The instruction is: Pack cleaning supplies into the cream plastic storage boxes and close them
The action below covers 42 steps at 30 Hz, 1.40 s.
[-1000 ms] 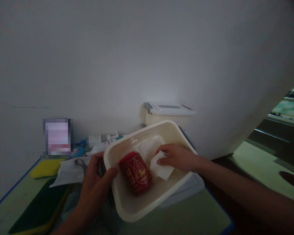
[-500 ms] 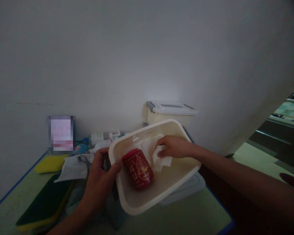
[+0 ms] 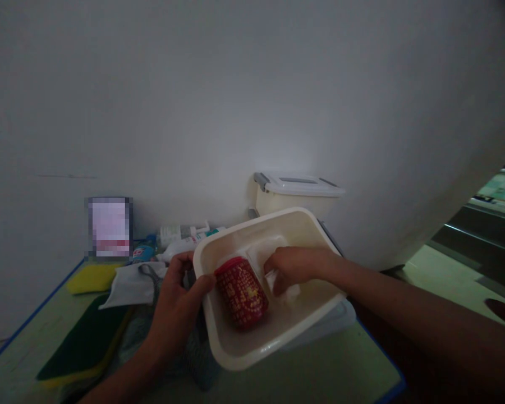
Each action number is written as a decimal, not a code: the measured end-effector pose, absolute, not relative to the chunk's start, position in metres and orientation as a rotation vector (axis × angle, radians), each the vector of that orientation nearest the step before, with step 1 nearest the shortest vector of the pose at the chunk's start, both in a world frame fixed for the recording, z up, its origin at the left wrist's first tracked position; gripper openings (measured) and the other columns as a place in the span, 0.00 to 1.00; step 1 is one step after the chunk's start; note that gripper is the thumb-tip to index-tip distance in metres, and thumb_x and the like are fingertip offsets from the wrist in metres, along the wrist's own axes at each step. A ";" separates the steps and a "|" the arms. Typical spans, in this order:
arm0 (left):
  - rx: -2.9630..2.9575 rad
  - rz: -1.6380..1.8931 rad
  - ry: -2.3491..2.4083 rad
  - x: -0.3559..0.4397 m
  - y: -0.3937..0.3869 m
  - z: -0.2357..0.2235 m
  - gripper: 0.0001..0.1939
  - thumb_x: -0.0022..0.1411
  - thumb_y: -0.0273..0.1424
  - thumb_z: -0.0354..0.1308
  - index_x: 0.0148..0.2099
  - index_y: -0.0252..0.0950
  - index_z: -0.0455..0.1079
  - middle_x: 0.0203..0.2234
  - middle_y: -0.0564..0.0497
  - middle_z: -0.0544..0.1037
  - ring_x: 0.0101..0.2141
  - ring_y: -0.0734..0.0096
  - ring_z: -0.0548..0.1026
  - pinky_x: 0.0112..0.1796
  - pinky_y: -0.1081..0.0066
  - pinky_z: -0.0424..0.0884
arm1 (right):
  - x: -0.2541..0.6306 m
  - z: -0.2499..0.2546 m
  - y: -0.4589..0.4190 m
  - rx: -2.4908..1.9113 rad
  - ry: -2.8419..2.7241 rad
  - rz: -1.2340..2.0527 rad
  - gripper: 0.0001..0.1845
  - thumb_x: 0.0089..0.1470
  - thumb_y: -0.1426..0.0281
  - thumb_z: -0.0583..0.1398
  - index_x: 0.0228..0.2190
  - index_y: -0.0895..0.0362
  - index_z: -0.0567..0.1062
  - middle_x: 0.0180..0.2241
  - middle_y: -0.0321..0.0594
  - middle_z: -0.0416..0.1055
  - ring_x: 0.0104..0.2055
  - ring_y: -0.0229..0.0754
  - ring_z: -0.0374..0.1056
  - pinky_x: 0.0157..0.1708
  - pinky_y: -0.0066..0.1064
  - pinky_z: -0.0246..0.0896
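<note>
A cream plastic storage box (image 3: 273,350) is tilted toward me, its open top showing the inside. My left hand (image 3: 180,297) grips its left rim, thumb over the edge and fingers behind. Inside lies a red jar or can (image 3: 242,292) with gold lettering, leaning on its side at the left. My right hand (image 3: 294,269) reaches into the box with fingers closed on a white tissue (image 3: 292,292), pressed low against the inside. The hand covers part of the tissue.
Behind stands a lidded cream box (image 3: 298,191) against the wall. Left on the table (image 3: 29,342) lie a green scouring sponge (image 3: 84,342), a yellow sponge (image 3: 95,278), a white cloth (image 3: 132,283) and several bottles (image 3: 183,244). A blurred screen (image 3: 110,227) leans at the wall. A clear lid (image 3: 324,325) lies under the box.
My right hand has moved down into the box, pushing the tissue lower against the inside. The left hand keeps its hold on the rim. The whole view has shifted slightly.
</note>
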<state>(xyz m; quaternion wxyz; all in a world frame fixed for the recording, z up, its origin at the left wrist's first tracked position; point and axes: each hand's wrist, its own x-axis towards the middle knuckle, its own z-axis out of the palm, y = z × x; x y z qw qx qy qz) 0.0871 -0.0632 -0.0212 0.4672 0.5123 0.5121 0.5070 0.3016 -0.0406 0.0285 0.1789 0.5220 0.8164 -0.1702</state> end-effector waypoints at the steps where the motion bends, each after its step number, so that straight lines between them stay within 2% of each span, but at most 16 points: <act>1: 1.254 1.242 1.267 0.087 -0.063 -0.021 0.17 0.43 0.34 0.59 0.39 0.38 0.64 0.34 0.50 0.75 0.32 0.60 0.74 0.25 0.69 0.68 | 0.301 0.027 -0.044 1.504 2.304 -0.455 0.26 0.41 0.65 0.65 0.45 0.58 0.76 0.39 0.48 0.77 0.39 0.49 0.72 0.36 0.33 0.62; 5: 1.230 1.228 1.265 0.089 -0.065 -0.019 0.18 0.44 0.34 0.59 0.40 0.38 0.65 0.35 0.49 0.75 0.31 0.60 0.75 0.25 0.68 0.69 | 0.298 0.021 -0.053 1.627 2.280 -0.365 0.24 0.41 0.67 0.64 0.43 0.59 0.77 0.40 0.53 0.76 0.39 0.55 0.72 0.35 0.38 0.62; 13: 1.231 1.224 1.248 0.089 -0.063 -0.023 0.18 0.44 0.34 0.59 0.40 0.37 0.64 0.37 0.49 0.75 0.31 0.61 0.75 0.25 0.69 0.69 | 0.310 0.030 -0.050 1.879 2.232 -0.402 0.19 0.48 0.60 0.59 0.36 0.60 0.78 0.37 0.49 0.76 0.37 0.48 0.72 0.31 0.31 0.60; 17: 1.259 1.216 1.248 0.088 -0.063 -0.023 0.16 0.46 0.34 0.58 0.40 0.38 0.63 0.38 0.48 0.74 0.36 0.59 0.74 0.27 0.68 0.69 | 0.313 0.029 -0.052 2.098 2.146 -0.316 0.20 0.53 0.65 0.53 0.43 0.65 0.72 0.45 0.58 0.72 0.46 0.53 0.69 0.37 0.35 0.60; 19: 1.266 1.201 1.249 0.088 -0.063 -0.024 0.16 0.48 0.34 0.57 0.41 0.38 0.63 0.38 0.48 0.74 0.36 0.58 0.74 0.27 0.69 0.69 | 0.312 0.025 -0.054 2.163 2.106 -0.333 0.21 0.54 0.66 0.51 0.46 0.65 0.70 0.47 0.59 0.70 0.47 0.53 0.68 0.38 0.35 0.60; 26: 1.294 1.216 1.253 0.088 -0.062 -0.024 0.15 0.47 0.35 0.57 0.40 0.39 0.63 0.35 0.50 0.74 0.34 0.60 0.74 0.25 0.69 0.68 | 0.304 0.002 -0.068 2.211 2.026 -0.509 0.20 0.59 0.66 0.45 0.44 0.65 0.68 0.36 0.52 0.76 0.32 0.43 0.73 0.26 0.29 0.60; 29: 1.310 1.236 1.248 0.088 -0.063 -0.024 0.14 0.47 0.34 0.57 0.39 0.38 0.64 0.35 0.50 0.74 0.36 0.59 0.74 0.26 0.70 0.68 | 0.302 -0.001 -0.074 2.174 2.098 -0.406 0.21 0.59 0.64 0.46 0.43 0.66 0.68 0.37 0.56 0.75 0.35 0.49 0.73 0.29 0.33 0.60; 32: 1.295 1.223 1.249 0.087 -0.063 -0.024 0.15 0.47 0.33 0.57 0.39 0.38 0.64 0.35 0.50 0.74 0.36 0.59 0.74 0.26 0.70 0.69 | 0.301 0.003 -0.080 2.133 2.204 -0.193 0.21 0.57 0.63 0.49 0.43 0.68 0.68 0.40 0.63 0.71 0.43 0.58 0.69 0.38 0.42 0.59; 34: 1.281 1.213 1.250 0.086 -0.063 -0.025 0.16 0.47 0.33 0.58 0.40 0.39 0.64 0.35 0.50 0.74 0.33 0.60 0.74 0.26 0.69 0.69 | 0.300 0.007 -0.083 2.089 2.284 -0.081 0.20 0.57 0.65 0.51 0.44 0.68 0.68 0.44 0.64 0.68 0.48 0.60 0.64 0.43 0.45 0.56; 37: 1.262 1.205 1.239 0.085 -0.063 -0.025 0.16 0.47 0.34 0.58 0.40 0.39 0.63 0.35 0.51 0.74 0.29 0.64 0.74 0.25 0.69 0.69 | 0.299 0.013 -0.083 1.964 2.410 -0.091 0.15 0.58 0.68 0.50 0.43 0.62 0.68 0.45 0.55 0.69 0.47 0.52 0.65 0.42 0.38 0.56; 40: 1.251 1.192 1.241 0.085 -0.062 -0.025 0.16 0.47 0.34 0.58 0.41 0.39 0.64 0.36 0.51 0.74 0.28 0.65 0.74 0.25 0.69 0.69 | 0.301 0.017 -0.081 1.829 2.467 -0.228 0.14 0.60 0.63 0.48 0.38 0.57 0.69 0.34 0.44 0.73 0.35 0.42 0.69 0.31 0.30 0.57; 42: 1.253 1.191 1.231 0.086 -0.061 -0.026 0.17 0.47 0.33 0.58 0.41 0.39 0.63 0.36 0.50 0.74 0.29 0.64 0.74 0.26 0.68 0.70 | 0.302 0.016 -0.081 1.775 2.457 -0.279 0.15 0.58 0.60 0.50 0.36 0.57 0.70 0.29 0.43 0.74 0.30 0.41 0.69 0.26 0.29 0.55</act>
